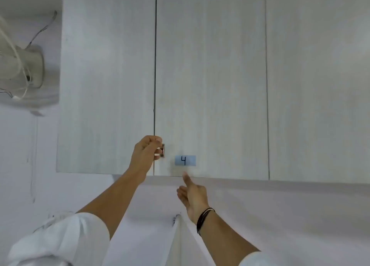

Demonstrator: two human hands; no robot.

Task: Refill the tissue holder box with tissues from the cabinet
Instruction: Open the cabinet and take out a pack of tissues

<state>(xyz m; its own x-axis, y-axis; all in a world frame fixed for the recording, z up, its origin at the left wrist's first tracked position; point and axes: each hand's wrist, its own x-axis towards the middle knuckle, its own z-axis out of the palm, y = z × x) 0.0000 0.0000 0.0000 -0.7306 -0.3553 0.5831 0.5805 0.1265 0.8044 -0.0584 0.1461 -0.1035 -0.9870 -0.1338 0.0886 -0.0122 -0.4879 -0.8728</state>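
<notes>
Overhead, my left hand (pixel 147 152) has its fingers clamped on the small metal handle (pixel 161 150) at the left edge of the pale wood-grain cabinet door (pixel 210 75) labelled 4, still closed, while my right hand (pixel 192 193) waits below, fingers loosely apart, tissues unseen.

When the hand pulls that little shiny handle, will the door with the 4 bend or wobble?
Probably not. The cabinet door looks like a flat, stiff board, so it should swing as one piece. The handle looks like metal; the left hand is closed on it, so slipping seems unlikely.
</notes>
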